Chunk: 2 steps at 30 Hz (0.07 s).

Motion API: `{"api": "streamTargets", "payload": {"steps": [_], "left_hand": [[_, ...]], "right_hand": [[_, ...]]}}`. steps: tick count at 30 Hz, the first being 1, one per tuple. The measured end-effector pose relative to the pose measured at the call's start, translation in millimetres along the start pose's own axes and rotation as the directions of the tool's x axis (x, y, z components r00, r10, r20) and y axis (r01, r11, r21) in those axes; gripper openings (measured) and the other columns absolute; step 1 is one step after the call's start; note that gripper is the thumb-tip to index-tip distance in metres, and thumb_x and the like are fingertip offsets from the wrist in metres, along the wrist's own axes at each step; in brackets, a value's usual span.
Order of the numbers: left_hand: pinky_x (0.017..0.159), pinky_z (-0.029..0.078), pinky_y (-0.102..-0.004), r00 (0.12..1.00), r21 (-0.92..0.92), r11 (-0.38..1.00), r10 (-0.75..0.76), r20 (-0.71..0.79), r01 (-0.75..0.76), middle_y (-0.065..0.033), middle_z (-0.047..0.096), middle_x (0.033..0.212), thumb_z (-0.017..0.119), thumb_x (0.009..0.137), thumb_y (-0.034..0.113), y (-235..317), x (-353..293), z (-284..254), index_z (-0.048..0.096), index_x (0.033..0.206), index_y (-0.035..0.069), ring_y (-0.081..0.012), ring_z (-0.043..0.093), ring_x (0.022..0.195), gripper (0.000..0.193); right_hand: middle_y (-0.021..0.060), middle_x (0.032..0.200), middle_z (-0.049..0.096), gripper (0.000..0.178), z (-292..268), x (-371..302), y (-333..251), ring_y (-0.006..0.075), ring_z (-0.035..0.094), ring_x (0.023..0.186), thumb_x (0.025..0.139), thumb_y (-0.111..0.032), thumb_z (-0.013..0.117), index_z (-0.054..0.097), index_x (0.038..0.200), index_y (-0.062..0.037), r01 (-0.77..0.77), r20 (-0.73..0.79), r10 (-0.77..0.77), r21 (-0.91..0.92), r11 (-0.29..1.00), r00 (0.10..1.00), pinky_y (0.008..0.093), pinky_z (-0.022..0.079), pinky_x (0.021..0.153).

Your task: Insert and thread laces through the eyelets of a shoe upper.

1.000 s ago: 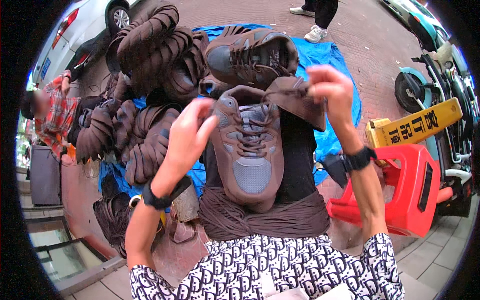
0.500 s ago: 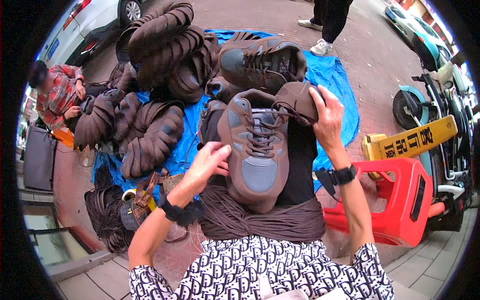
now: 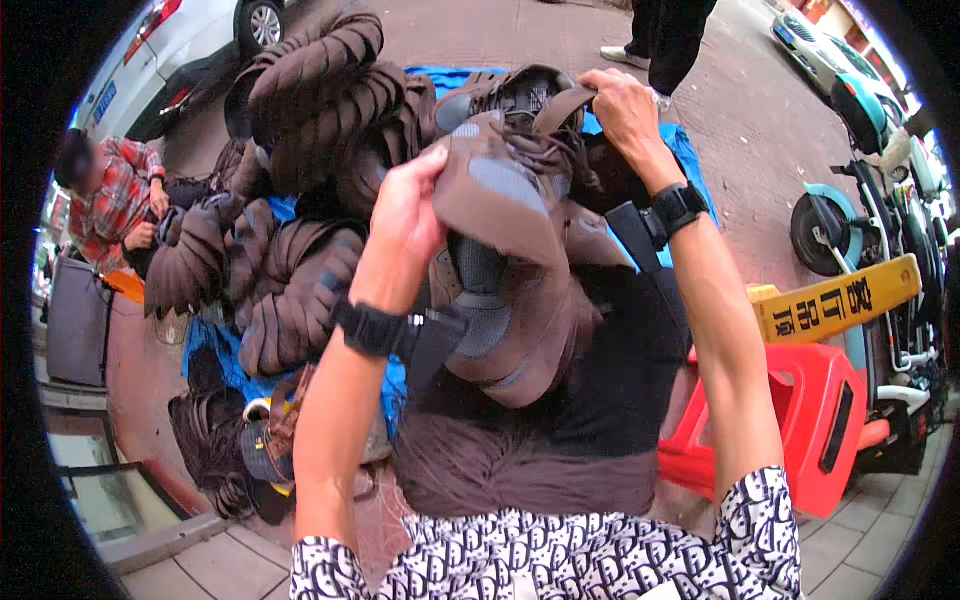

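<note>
A brown shoe upper [image 3: 490, 205] with blue-grey mesh and brown laces is lifted and tilted between my hands. My left hand [image 3: 410, 210] grips it by the toe end, fingers partly hidden behind it. At its far end my right hand [image 3: 622, 115] pinches a brown flap. Beneath lies a second shoe upper [image 3: 515, 355] on my dark-clothed lap, slightly blurred. A thick bundle of brown shoelaces [image 3: 525, 468] stretches across my lap, close to my body. Just beyond the lifted upper, another laced upper [image 3: 460, 110] is partly covered by it.
Stacked brown uppers [image 3: 320, 110] rise at the far left on a blue tarp [image 3: 690, 170]. Dark laces [image 3: 205, 420] and a tape roll [image 3: 258, 410] lie at left. A red stool [image 3: 830, 400] stands right, near a yellow sign [image 3: 850, 295]. A person [image 3: 115, 190] works at left; another stands far ahead.
The laced upper has been lifted off my lap and tilted, uncovering another upper below. My left hand moved up and took its toe end; my right hand moved farther away.
</note>
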<state>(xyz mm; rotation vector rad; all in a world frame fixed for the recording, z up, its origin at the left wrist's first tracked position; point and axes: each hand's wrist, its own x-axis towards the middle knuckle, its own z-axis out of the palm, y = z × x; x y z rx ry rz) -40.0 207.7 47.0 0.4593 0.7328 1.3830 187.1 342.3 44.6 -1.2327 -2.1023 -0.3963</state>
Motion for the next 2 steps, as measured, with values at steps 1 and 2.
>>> {"api": "streamTargets", "payload": {"steps": [1, 2], "left_hand": [[0.097, 0.035, -0.0380, 0.998, -0.015, 1.000, 0.027, 0.059, -0.026, -0.0183, 0.050, 0.118, 0.041, 0.086, 0.010, 0.7, 0.3, -0.5, 0.043, 0.119, -0.006, -0.0276, 0.048, 0.110, 0.037], [0.101, 0.031, -0.0382, 0.994, -0.035, 0.998, 0.046, 0.103, -0.042, -0.0201, 0.045, 0.125, 0.041, 0.086, 0.011, -1.4, -8.0, -5.8, 0.037, 0.126, -0.005, -0.0282, 0.043, 0.118, 0.044]], "right_hand": [[0.0104, 0.093, 0.061, 0.031, 1.7, 6.3, 6.9, 0.0280, 0.057, 0.090, 0.068, -0.010, 0.057, 0.061, 0.099, -0.0132, -0.019, 0.080, 0.016, 0.045, 0.999, 0.997, 0.0363, 0.044, 0.078], [0.0109, 0.095, 0.061, 0.041, 4.6, 5.2, 13.4, 0.0270, 0.056, 0.094, 0.062, -0.015, 0.066, 0.060, 0.103, -0.0145, -0.045, 0.175, 0.028, 0.094, 0.995, 0.984, 0.0355, 0.044, 0.082]]}}
